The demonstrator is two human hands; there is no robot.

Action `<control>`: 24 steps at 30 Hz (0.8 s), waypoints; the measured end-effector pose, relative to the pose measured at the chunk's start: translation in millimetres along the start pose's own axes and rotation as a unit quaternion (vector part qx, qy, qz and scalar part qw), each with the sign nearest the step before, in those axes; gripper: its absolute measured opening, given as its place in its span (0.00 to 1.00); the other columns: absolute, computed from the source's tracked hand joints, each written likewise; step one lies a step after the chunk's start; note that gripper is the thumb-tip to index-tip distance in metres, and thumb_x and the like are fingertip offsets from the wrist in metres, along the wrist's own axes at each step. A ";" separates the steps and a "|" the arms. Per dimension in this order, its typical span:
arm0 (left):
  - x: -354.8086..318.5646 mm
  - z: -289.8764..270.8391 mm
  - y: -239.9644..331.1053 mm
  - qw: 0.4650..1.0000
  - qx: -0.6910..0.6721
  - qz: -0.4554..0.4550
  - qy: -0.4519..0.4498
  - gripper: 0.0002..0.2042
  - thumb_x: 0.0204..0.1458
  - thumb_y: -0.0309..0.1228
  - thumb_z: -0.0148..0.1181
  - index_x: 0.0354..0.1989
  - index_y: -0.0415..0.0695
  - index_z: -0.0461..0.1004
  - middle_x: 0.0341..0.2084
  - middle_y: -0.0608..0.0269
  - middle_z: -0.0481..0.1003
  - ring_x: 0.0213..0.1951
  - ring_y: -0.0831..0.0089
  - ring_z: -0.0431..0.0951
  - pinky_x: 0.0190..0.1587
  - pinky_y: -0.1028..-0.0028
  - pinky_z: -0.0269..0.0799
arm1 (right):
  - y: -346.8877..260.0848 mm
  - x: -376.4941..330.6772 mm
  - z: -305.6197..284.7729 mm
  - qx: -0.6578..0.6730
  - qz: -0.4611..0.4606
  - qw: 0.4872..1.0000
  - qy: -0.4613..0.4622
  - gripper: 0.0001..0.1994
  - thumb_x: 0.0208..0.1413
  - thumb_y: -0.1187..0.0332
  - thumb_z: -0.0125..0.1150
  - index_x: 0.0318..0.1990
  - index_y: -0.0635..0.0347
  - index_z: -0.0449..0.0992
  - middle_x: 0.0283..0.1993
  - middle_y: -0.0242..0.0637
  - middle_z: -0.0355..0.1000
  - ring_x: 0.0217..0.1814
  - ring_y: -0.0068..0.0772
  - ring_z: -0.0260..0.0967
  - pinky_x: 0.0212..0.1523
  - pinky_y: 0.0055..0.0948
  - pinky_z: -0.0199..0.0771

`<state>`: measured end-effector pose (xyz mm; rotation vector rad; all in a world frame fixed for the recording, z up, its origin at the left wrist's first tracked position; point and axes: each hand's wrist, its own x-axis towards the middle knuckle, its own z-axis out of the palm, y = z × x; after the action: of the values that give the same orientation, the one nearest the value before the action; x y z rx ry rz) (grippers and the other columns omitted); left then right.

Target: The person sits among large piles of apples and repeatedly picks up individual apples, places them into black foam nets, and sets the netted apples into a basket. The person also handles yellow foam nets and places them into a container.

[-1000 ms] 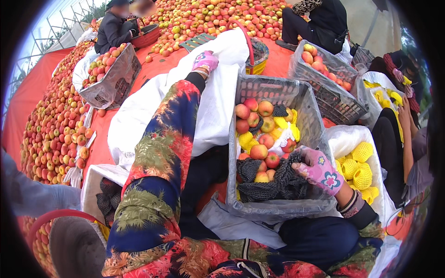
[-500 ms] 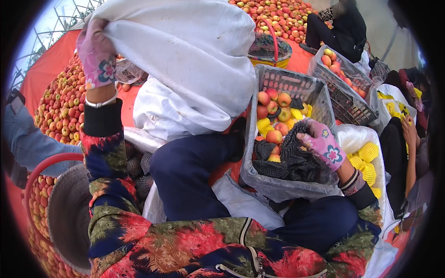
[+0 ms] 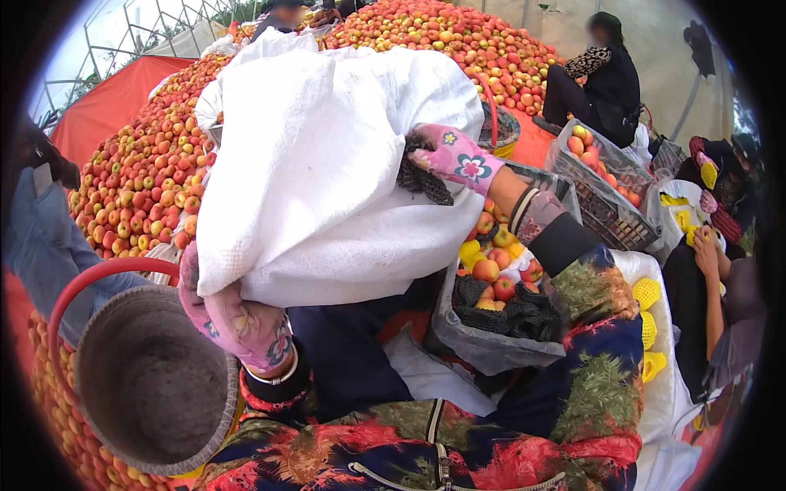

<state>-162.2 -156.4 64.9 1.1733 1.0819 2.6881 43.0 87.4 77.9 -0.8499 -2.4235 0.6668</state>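
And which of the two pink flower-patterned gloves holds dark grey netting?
The one on the right hand, whose fingers hold the netting; the left hand instead sits at the edge of the white woven sack.

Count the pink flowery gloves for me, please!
2: one on the left hand, at the near left edge of the white sack; one on the right hand, holding dark netting. Others may be hidden.

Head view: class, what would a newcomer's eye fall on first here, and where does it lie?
First, the big white sack at the centre, with the left hand at its lower-left edge and the right hand holding dark netting at its right. Then the apples heaped behind and leftward, and the red-handled basket at lower left.
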 end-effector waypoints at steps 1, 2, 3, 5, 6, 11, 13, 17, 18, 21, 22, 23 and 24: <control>6.8 10.3 1.4 0.999 0.032 -0.017 -0.011 0.17 0.51 0.27 0.49 0.49 0.33 0.66 0.47 0.49 0.70 0.49 0.64 0.71 0.52 0.68 0.67 | -2.8 -0.1 37.2 0.017 -0.016 1.000 -0.021 0.18 0.50 0.63 0.53 0.46 0.65 0.71 0.48 0.51 0.69 0.50 0.45 0.68 0.50 0.34 0.67; 12.2 19.9 -0.4 0.997 0.068 -0.035 -0.023 0.18 0.51 0.28 0.49 0.50 0.33 0.65 0.46 0.49 0.70 0.49 0.65 0.71 0.52 0.70 0.66 | -2.3 0.8 78.6 0.039 -0.031 0.998 -0.045 0.18 0.50 0.61 0.52 0.46 0.63 0.71 0.45 0.53 0.71 0.50 0.48 0.68 0.49 0.35 0.67; 20.4 40.7 -4.8 0.988 0.045 -0.128 -0.074 0.20 0.51 0.30 0.50 0.51 0.32 0.64 0.47 0.49 0.70 0.50 0.67 0.70 0.51 0.72 0.66 | 13.5 -1.8 117.1 0.105 -0.064 0.988 -0.091 0.19 0.54 0.61 0.51 0.46 0.68 0.70 0.37 0.51 0.73 0.43 0.44 0.71 0.46 0.32 0.68; 37.3 53.7 -68.6 0.938 0.176 -0.088 -0.284 0.24 0.51 0.37 0.52 0.54 0.34 0.62 0.48 0.49 0.70 0.51 0.63 0.70 0.50 0.70 0.65 | 23.7 -13.9 181.2 0.097 -0.039 0.976 -0.190 0.19 0.53 0.60 0.51 0.46 0.68 0.70 0.39 0.52 0.72 0.44 0.45 0.70 0.47 0.33 0.68; 40.8 64.2 -97.2 0.882 0.274 -0.064 -0.379 0.27 0.51 0.40 0.53 0.57 0.36 0.60 0.51 0.47 0.67 0.54 0.59 0.67 0.54 0.69 0.62 | 33.5 -18.0 204.5 0.082 -0.022 0.971 -0.224 0.19 0.53 0.60 0.50 0.45 0.68 0.70 0.40 0.52 0.72 0.45 0.46 0.70 0.47 0.34 0.67; 40.7 91.5 -219.3 0.450 0.527 -0.082 -0.717 0.36 0.51 0.50 0.49 0.65 0.41 0.49 0.62 0.46 0.54 0.64 0.56 0.54 0.64 0.67 0.50 | 72.5 -5.2 204.2 0.004 0.049 0.972 -0.229 0.20 0.52 0.58 0.49 0.45 0.67 0.70 0.44 0.55 0.70 0.49 0.49 0.68 0.50 0.37 0.66; 32.8 99.1 -258.2 0.435 0.494 -0.081 -0.749 0.36 0.52 0.50 0.45 0.65 0.40 0.49 0.63 0.47 0.53 0.64 0.56 0.53 0.64 0.68 0.50 | 103.0 -5.0 167.2 -0.017 0.099 0.983 -0.155 0.21 0.52 0.57 0.48 0.45 0.67 0.70 0.45 0.56 0.69 0.50 0.50 0.67 0.51 0.38 0.65; 6.4 48.0 -330.5 0.355 0.556 -0.065 -0.748 0.29 0.48 0.49 0.46 0.51 0.38 0.68 0.48 0.42 0.70 0.51 0.52 0.71 0.54 0.62 0.64 | 90.1 -34.6 43.6 -0.034 0.214 0.973 0.080 0.22 0.53 0.55 0.46 0.44 0.67 0.70 0.45 0.59 0.69 0.50 0.53 0.67 0.50 0.39 0.66; -9.3 57.3 -331.2 0.321 0.567 -0.073 -0.756 0.28 0.49 0.48 0.44 0.55 0.42 0.65 0.51 0.48 0.68 0.54 0.54 0.69 0.56 0.62 0.62 | 93.4 -47.1 4.5 -0.051 0.213 0.966 0.136 0.23 0.52 0.55 0.47 0.44 0.68 0.70 0.42 0.58 0.70 0.46 0.52 0.69 0.47 0.37 0.68; -48.3 45.8 -395.3 0.272 0.624 -0.044 -0.732 0.24 0.48 0.46 0.48 0.52 0.47 0.71 0.53 0.55 0.69 0.56 0.58 0.68 0.58 0.61 0.59 | 105.2 -83.4 -80.7 0.011 0.195 0.955 0.224 0.12 0.56 0.63 0.49 0.40 0.63 0.71 0.28 0.33 0.69 0.27 0.26 0.67 0.26 0.25 0.67; -58.7 50.0 -411.8 0.270 0.621 -0.039 -0.735 0.24 0.47 0.46 0.49 0.51 0.47 0.72 0.53 0.54 0.69 0.55 0.58 0.68 0.58 0.61 0.60 | 105.1 -105.9 -95.6 -0.005 0.227 0.952 0.206 0.15 0.56 0.60 0.50 0.41 0.64 0.70 0.31 0.35 0.70 0.31 0.27 0.68 0.30 0.26 0.67; -60.7 58.3 -407.3 0.253 0.609 -0.023 -0.751 0.24 0.47 0.45 0.49 0.51 0.47 0.72 0.52 0.54 0.69 0.55 0.58 0.68 0.57 0.61 0.60 | 99.7 -127.4 -103.7 -0.013 0.253 0.949 0.188 0.17 0.55 0.58 0.50 0.43 0.65 0.70 0.33 0.38 0.71 0.34 0.29 0.69 0.34 0.26 0.67; -55.9 64.0 -398.0 0.240 0.598 -0.008 -0.765 0.24 0.47 0.45 0.50 0.50 0.47 0.72 0.52 0.54 0.69 0.55 0.58 0.69 0.57 0.61 0.60 | 90.7 -146.2 -107.5 -0.015 0.268 0.948 0.169 0.20 0.55 0.56 0.51 0.44 0.66 0.70 0.36 0.41 0.71 0.38 0.30 0.70 0.39 0.27 0.67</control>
<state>-178.5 168.7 -179.4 2.2831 1.8111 -0.8769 245.6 82.4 66.7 -1.5260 -1.9019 0.6073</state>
